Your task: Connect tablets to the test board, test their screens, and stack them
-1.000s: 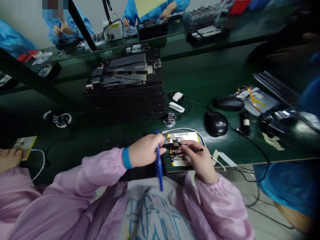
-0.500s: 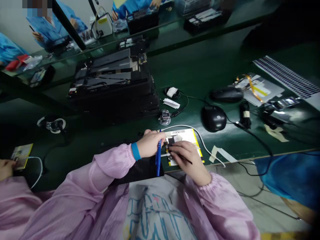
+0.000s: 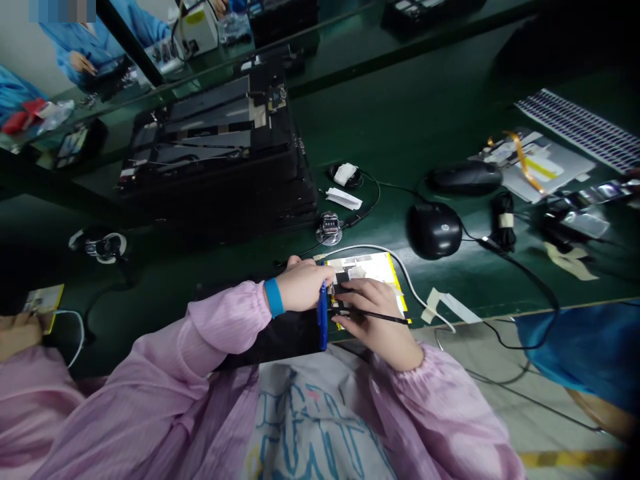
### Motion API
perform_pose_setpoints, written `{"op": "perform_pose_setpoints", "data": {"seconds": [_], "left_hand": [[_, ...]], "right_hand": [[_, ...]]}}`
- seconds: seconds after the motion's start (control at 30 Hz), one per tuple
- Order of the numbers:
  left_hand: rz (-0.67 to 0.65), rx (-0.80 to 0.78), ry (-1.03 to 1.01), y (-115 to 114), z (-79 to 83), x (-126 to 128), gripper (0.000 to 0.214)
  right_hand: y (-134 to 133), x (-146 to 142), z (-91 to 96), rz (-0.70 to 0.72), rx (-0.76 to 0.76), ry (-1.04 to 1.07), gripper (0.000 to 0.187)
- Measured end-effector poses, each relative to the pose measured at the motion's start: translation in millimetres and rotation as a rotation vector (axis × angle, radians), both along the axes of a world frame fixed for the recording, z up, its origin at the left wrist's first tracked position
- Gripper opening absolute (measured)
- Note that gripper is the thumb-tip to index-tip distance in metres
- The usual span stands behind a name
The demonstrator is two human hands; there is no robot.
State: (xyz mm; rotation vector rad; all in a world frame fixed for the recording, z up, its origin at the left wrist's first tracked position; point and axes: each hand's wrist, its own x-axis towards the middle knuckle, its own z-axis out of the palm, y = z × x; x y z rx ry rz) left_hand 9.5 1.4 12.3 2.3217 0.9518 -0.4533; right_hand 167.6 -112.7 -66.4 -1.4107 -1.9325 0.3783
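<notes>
My left hand (image 3: 303, 285) is closed around a blue pen-like tool (image 3: 323, 320) that points down toward me. My right hand (image 3: 373, 313) pinches a thin black tool (image 3: 385, 316) lying across its fingers, and its fingertips press on a flat device with a yellow-edged open back (image 3: 373, 268) at the near edge of the green bench (image 3: 430, 107). Both hands meet at the left side of that device. A white cable (image 3: 400, 270) curves around its far side. A black panel (image 3: 280, 337) lies under my left wrist.
A stack of black trays (image 3: 215, 160) stands behind the hands. A small metal counter (image 3: 329, 228), two black mice (image 3: 434, 230) and cables lie to the right. Tape strips (image 3: 443, 303) are stuck near the edge. Another person's hand (image 3: 17, 327) works at far left.
The view has tilted down and the bench has shifted. My hands lowered onto the device; the thin black tool now lies flat across my right fingers.
</notes>
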Motion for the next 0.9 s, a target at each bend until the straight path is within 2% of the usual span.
{"op": "perform_pose_setpoints", "data": {"seconds": [0.17, 0.37, 0.9], "left_hand": [[0.016, 0.007, 0.016, 0.6, -1.9, -0.6, 0.01], [0.013, -0.038, -0.088, 4.7, -6.1, -6.4, 0.008], [0.011, 0.003, 0.049, 0.1, -1.1, 5.3, 0.009]], "right_hand": [[-0.1, 0.1, 0.5, -0.007, 0.015, -0.006, 0.027], [-1.0, 0.2, 0.6, -0.007, 0.012, -0.009, 0.026], [-1.6, 0.1, 0.9, 0.0, 0.012, -0.019, 0.025]]}}
